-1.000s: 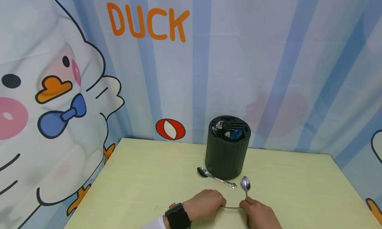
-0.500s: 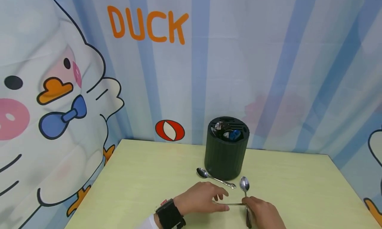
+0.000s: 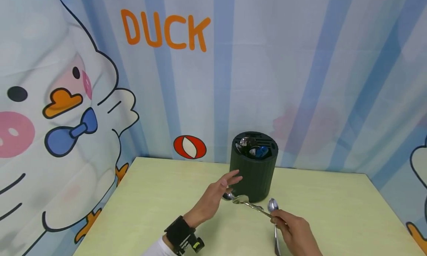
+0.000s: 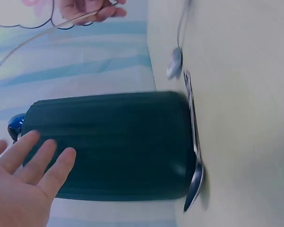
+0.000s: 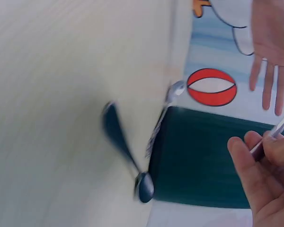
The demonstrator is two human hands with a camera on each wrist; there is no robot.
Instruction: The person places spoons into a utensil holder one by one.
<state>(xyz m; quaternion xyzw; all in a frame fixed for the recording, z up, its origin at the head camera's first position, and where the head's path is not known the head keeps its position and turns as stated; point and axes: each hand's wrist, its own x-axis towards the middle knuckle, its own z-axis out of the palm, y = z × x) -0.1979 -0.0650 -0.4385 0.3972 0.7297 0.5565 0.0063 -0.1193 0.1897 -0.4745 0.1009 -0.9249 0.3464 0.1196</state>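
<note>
while pinching a metal spoon (image 3: 241, 199) by the handle in the right hand (image 3: 295, 230), holds it well clear of the pale yellow tabletop (image 3: 160, 196). and look at the line of it: runs its long axis leftward across the front of the dark green holder (image 3: 251, 178), tipped up towards the bowl, with that bowl end nearer the left hand (image 3: 212, 199). carries nothing in the left: shows fingers straight and spread by the holder's left side, closer to it than the right; touching or just short, cannot tell. has the holder beyond both hands, a second spoon (image 4: 196, 179) across its foot, and a third (image 3: 272, 204) partly hidden behind the right hand, bowl pointing away.
</note>
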